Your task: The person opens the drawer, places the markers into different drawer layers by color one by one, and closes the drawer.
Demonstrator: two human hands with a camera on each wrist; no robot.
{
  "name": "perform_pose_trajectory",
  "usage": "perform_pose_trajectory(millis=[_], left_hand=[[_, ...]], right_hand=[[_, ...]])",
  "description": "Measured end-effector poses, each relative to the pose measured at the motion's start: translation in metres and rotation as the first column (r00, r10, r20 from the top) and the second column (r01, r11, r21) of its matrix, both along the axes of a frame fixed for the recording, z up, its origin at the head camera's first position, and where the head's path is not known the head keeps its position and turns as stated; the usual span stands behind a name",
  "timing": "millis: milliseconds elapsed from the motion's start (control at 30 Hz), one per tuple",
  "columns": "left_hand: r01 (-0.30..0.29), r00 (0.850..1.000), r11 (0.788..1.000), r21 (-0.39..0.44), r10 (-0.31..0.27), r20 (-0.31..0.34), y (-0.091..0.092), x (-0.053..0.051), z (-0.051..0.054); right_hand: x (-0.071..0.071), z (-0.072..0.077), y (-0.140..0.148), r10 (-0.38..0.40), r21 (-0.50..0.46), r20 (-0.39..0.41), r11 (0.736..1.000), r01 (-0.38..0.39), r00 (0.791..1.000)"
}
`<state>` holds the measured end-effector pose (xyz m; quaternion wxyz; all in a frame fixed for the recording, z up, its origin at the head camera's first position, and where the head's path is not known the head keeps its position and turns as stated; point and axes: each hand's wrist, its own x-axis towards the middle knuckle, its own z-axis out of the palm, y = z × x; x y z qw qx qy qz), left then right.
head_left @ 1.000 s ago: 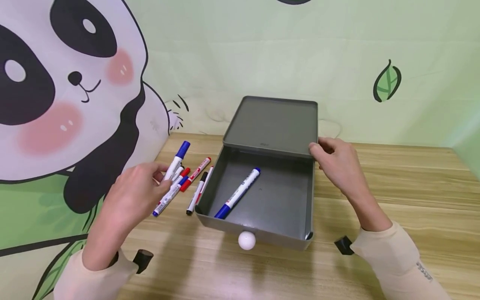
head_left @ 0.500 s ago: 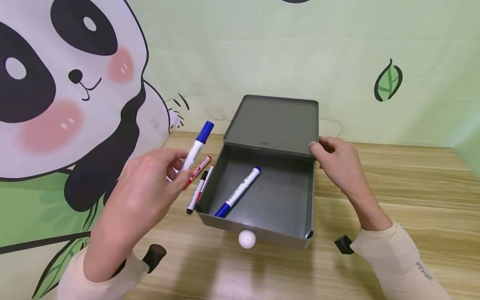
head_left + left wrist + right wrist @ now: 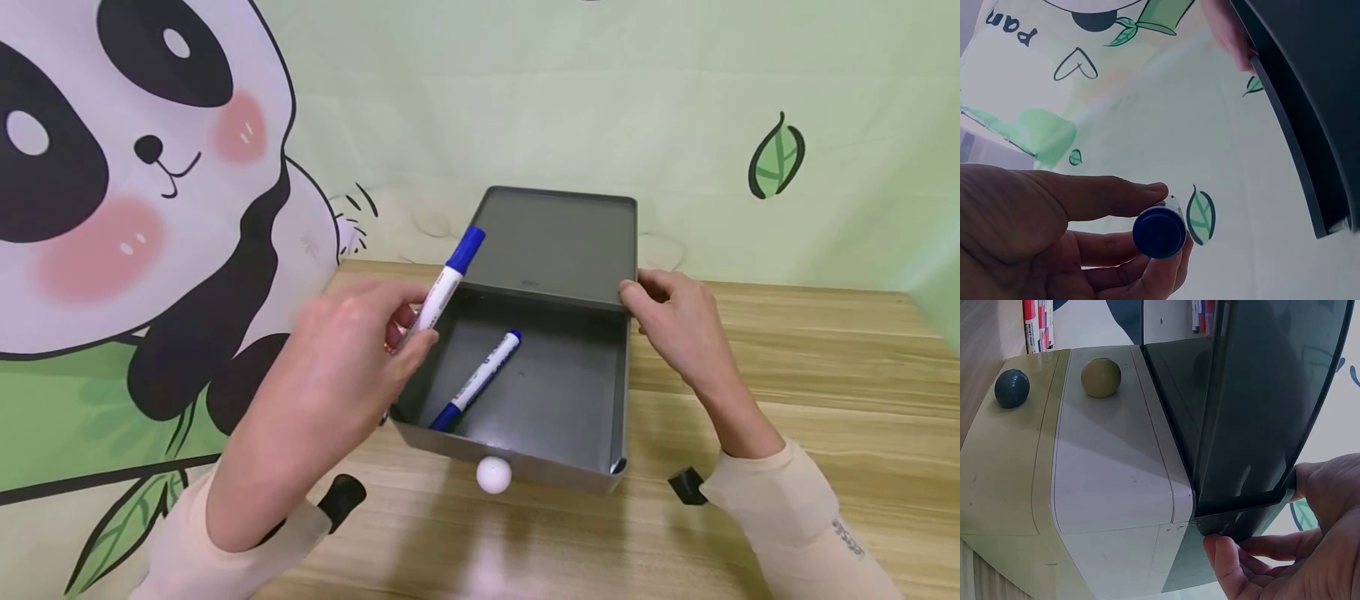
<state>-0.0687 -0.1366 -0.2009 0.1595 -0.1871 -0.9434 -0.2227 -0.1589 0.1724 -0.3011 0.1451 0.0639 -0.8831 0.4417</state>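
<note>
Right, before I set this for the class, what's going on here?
A person's left hand pinches a blue-capped marker, held up by the left side of an open grey drawer. The right hand grips the right edge of the unit's grey top. A second blue-ended marker lies inside the drawer. More markers show beside the unit in the right wrist view.

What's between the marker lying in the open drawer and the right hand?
In the head view, just drawer floor and the drawer's right wall lie between that marker and the right hand; no other marker shows there.
</note>
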Motion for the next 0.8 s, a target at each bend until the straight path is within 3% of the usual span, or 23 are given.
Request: perform_pose_trajectory(millis=[267, 600, 800], left_hand=[[0.043, 0.999, 0.999, -0.03, -0.042, 0.028, 0.02, -0.002, -0.009], [0.093, 0.991, 0.989, -0.117, -0.081, 0.102, 0.037, -0.012, -0.027], [0.103, 0.981, 0.985, -0.141, -0.076, 0.181, 0.043, -0.013, -0.038]], right_hand=[[0.0, 0.0, -0.001, 0.002, 0.001, -0.008, 1.0, -0.002, 1.0], [0.0, 0.001, -0.001, 0.002, 0.002, -0.004, 1.0, -0.002, 1.0], [-0.001, -0.001, -0.001, 0.003, -0.013, -0.014, 1.0, -0.004, 1.0]])
